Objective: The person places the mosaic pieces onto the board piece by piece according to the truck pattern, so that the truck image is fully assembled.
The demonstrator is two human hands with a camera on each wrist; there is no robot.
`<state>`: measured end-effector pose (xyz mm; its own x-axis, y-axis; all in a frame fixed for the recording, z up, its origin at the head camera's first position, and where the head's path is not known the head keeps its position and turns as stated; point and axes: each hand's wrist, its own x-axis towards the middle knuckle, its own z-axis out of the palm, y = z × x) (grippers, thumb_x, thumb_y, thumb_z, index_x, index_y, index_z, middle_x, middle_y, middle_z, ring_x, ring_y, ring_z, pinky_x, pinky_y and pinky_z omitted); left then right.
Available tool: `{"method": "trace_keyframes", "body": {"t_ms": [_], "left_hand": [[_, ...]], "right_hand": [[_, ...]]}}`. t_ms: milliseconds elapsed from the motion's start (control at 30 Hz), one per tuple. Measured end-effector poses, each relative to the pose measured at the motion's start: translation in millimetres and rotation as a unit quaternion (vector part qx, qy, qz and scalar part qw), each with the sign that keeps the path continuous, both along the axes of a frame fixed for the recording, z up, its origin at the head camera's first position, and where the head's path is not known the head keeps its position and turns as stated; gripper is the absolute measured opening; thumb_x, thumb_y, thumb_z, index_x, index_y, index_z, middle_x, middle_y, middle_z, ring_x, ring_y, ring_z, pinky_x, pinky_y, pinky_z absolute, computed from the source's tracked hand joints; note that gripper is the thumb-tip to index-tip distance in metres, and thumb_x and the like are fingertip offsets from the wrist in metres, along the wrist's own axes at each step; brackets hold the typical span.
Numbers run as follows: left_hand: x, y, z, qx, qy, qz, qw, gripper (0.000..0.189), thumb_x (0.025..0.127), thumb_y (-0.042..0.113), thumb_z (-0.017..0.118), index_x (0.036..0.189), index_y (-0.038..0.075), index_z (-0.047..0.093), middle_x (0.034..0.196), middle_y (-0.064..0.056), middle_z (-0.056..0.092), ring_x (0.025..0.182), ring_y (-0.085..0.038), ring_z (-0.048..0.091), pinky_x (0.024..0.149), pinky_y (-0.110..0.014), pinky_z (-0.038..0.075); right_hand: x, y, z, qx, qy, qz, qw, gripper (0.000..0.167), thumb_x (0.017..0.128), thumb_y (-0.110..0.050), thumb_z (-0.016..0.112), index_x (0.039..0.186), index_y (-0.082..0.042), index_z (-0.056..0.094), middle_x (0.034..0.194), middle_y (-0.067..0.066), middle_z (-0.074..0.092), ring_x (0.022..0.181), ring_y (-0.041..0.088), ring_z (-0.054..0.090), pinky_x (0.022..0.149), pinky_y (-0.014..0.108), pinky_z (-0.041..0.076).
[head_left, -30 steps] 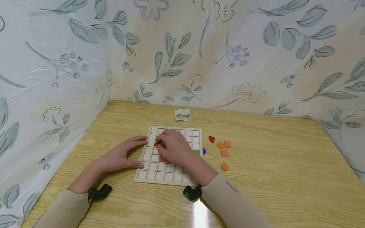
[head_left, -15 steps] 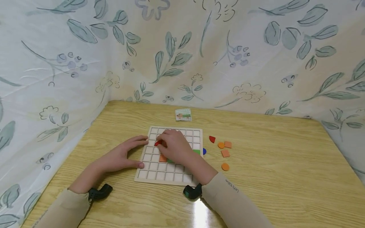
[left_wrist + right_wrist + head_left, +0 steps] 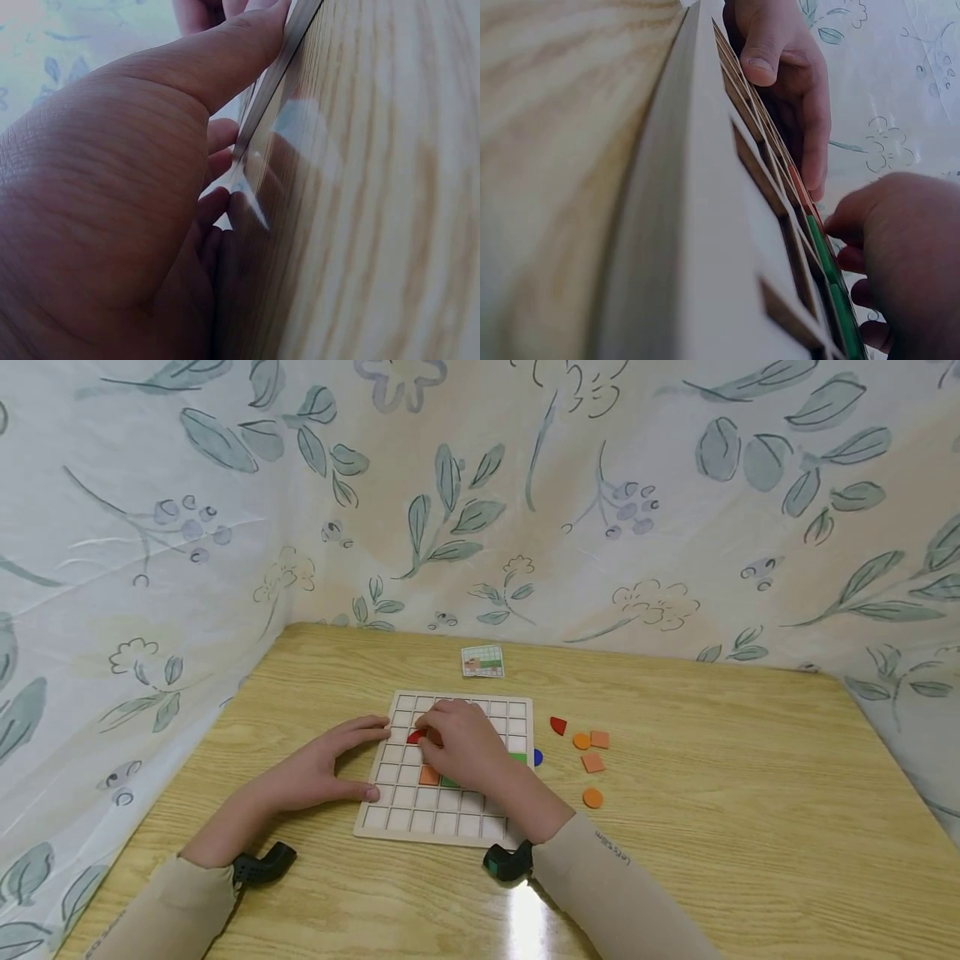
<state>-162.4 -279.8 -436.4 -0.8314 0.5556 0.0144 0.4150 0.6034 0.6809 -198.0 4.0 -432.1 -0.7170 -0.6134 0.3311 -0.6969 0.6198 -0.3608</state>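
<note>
A wooden grid board (image 3: 391, 825) lies on the table. My left hand (image 3: 322, 768) rests at its left edge, thumb and fingers spread and touching the rim. My right hand (image 3: 467, 745) is over the board's upper-left part. Its thumb and index finger pinch a red quarter-circle tile (image 3: 416, 737) at a grid cell. Just below sits an orange square tile (image 3: 429, 775), beside green tiles (image 3: 519, 759) partly hidden by my right hand and wrist. The right wrist view shows the green tiles (image 3: 823, 246) set in the grid near my right fingers.
Right of the board lie a second red quarter-circle tile (image 3: 558, 726), orange round tiles (image 3: 592, 797) and orange square tiles (image 3: 593, 763). A blue round tile (image 3: 537, 757) is at the board's right edge. A small pattern card (image 3: 482, 661) lies behind the board.
My right fingertips have shifted very slightly right around the red quarter-circle tile, which shows a little more. My left hand stays at the board's edge.
</note>
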Motion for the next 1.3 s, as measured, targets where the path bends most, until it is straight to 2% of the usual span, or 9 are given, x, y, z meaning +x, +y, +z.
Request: {"method": "trace_keyframes", "body": {"t_ms": [200,433,767,1000,1200,1300], "left_hand": [[-2.9,2.2,-1.2,-0.002,0.003,-0.002,1.0,0.089,0.09,0.048,0.091,0.164,0.019,0.052,0.176,-0.002,0.035,0.163,-0.034,0.026,0.124,-0.065,0.025],[-4.3,2.6,-3.6,0.003,0.001,-0.005,1.0,0.088,0.09,0.048,0.091,0.164,0.019,0.053,0.176,-0.002,0.035,0.163,-0.034,0.025,0.124,-0.066,0.024],[-0.8,-0.4,-3.5,0.004,-0.002,0.0,1.0,0.087,0.09,0.046,0.091,0.163,0.018,0.053,0.175,-0.003,0.035,0.163,-0.035,0.026,0.124,-0.067,0.025],[1.0,-1.6,-2.4,-0.003,-0.004,0.004,1.0,0.088,0.09,0.046,0.091,0.165,0.019,0.052,0.176,-0.002,0.034,0.163,-0.036,0.025,0.123,-0.068,0.025],[1.0,-2.9,-2.5,-0.006,-0.001,0.003,1.0,0.09,0.089,0.046,0.092,0.165,0.018,0.052,0.176,-0.002,0.034,0.163,-0.037,0.025,0.123,-0.067,0.025],[0.6,-3.7,-2.4,-0.004,-0.002,0.002,1.0,0.089,0.09,0.046,0.092,0.164,0.018,0.052,0.176,-0.002,0.035,0.163,-0.037,0.025,0.123,-0.066,0.025]], "right_hand": [[0.9,4.6,0.6,0.003,0.006,-0.003,1.0,0.015,0.102,-0.019,0.075,0.113,-0.014,0.083,0.101,-0.005,0.073,0.087,0.013,0.059,0.088,0.035,0.05],[6.5,10.2,2.6,0.003,0.02,0.011,0.9997,0.015,0.1,-0.017,0.074,0.111,-0.013,0.083,0.098,-0.004,0.072,0.088,0.016,0.06,0.084,0.036,0.051],[23.1,20.0,7.8,-0.009,0.026,0.022,0.9994,0.019,0.103,-0.019,0.073,0.117,-0.009,0.082,0.111,0.002,0.074,0.099,0.024,0.066,0.089,0.041,0.053],[31.3,44.6,8.9,-0.024,0.038,0.017,0.9988,0.022,0.102,-0.019,0.075,0.119,-0.007,0.082,0.114,0.004,0.075,0.104,0.026,0.067,0.092,0.044,0.053],[30.3,71.7,10.1,-0.033,0.04,-0.006,0.9986,0.022,0.102,-0.017,0.075,0.119,-0.005,0.081,0.117,0.006,0.076,0.112,0.028,0.068,0.102,0.048,0.052],[28.7,85.6,9.4,-0.036,0.049,-0.019,0.998,0.021,0.102,-0.016,0.076,0.118,-0.004,0.081,0.116,0.007,0.076,0.113,0.03,0.069,0.103,0.05,0.052]]}}
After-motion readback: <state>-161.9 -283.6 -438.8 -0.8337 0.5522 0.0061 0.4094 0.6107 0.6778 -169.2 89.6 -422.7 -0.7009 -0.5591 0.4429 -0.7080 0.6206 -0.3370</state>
